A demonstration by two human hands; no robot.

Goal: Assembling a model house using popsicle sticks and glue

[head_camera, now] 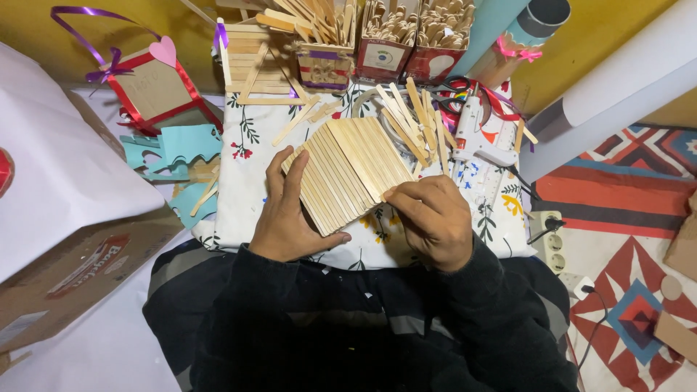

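Note:
A flat panel of wooden craft sticks [347,170] joined side by side rests on a white floral cloth [247,203] over my lap. My left hand [287,214] grips the panel's left edge, fingers on top and thumb along the near edge. My right hand [434,218] pinches the panel's near right corner. Loose craft sticks [414,120] lie just beyond the panel.
A white glue gun [473,131] and scissors [454,87] lie right of the loose sticks. Boxes of sticks [406,36] and a stick-built frame [250,65] stand at the back. Teal paper cut-outs [178,149], a cardboard box [72,268] sit left; a power strip [553,243] right.

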